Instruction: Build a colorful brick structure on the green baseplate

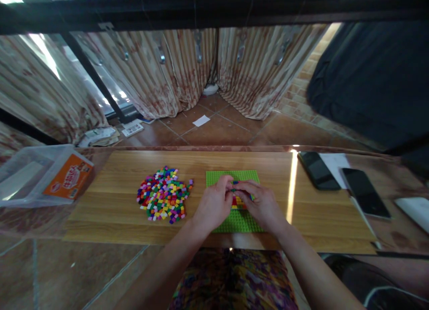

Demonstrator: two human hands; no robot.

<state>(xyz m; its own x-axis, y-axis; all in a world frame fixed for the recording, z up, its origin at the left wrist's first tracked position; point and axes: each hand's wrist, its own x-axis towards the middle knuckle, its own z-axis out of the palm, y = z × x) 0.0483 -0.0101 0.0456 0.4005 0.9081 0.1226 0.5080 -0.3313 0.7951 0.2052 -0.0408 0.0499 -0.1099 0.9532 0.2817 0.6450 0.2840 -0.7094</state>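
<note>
A green studded baseplate [233, 223] lies on the wooden board in front of me. Small bricks in red, yellow and blue [238, 203] are set near its middle, partly covered by my fingers. My left hand [217, 202] is over the plate's left half, its thumb and fingertips pinched together. From the other side my right hand [263, 205] reaches in, fingers closed at the bricks. The fingertips of both hands almost meet, and whatever sits between them is too small to make out. Left of the plate spreads a loose pile of small coloured bricks [164, 194].
A clear plastic box [20, 178] with an orange label stands at the far left. To the right lie two dark phones [318, 170] and a white sheet [335, 165]. The wooden board [110, 220] rests on a low table; curtains [181, 73] hang beyond.
</note>
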